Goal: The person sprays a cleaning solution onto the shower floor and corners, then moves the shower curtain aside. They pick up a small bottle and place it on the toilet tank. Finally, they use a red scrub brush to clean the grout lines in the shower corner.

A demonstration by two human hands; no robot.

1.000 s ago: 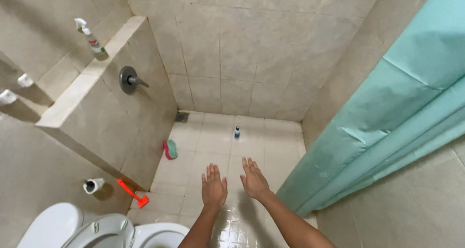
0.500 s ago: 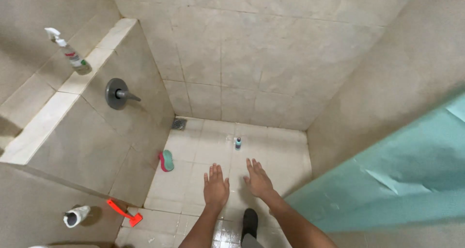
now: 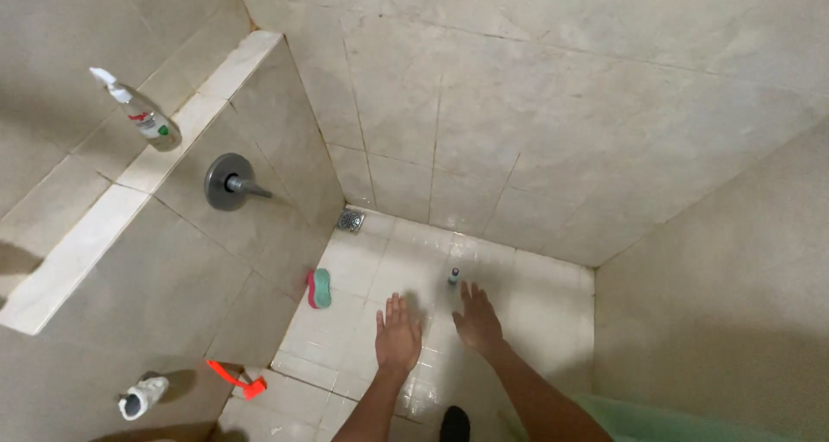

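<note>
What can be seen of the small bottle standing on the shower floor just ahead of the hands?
The small bottle stands upright on the pale tiled shower floor, near the back wall. It looks like a slim container with a dark cap and a bluish-green body; it is too small to tell the material or any label. Nothing touches it. The right hand, open and palm down, is nearest, its fingertips just short of it; the left hand hovers further to the side.

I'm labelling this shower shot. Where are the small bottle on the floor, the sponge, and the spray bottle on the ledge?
small bottle (image 3: 453, 277), head view, on its body, standing on the floor tiles.
sponge (image 3: 319, 288), head view, on its green face.
spray bottle (image 3: 147, 123), head view, on its clear body.
</note>
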